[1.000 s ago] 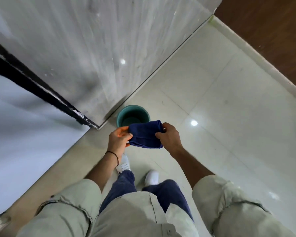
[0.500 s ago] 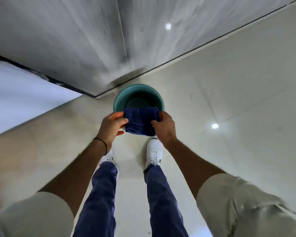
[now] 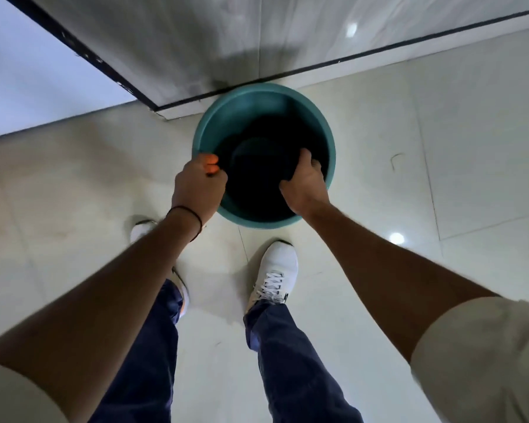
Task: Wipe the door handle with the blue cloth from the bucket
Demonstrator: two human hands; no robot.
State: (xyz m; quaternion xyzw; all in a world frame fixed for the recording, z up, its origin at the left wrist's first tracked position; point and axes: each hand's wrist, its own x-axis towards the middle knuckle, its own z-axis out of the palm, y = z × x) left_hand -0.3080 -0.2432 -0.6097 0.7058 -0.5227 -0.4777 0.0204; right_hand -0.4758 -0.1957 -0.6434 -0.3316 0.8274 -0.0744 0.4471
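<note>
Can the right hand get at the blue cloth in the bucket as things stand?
Probably yes: the right hand is already inside the open bucket, seemingly touching the dark cloth; nothing covers it.

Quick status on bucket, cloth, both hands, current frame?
bucket: upright on the floor, by the wall, open top.
blue cloth: down inside the bucket, dark, folds hard to tell.
left hand: closed at the bucket's near rim.
right hand: inside the bucket, gripping the cloth.
</note>
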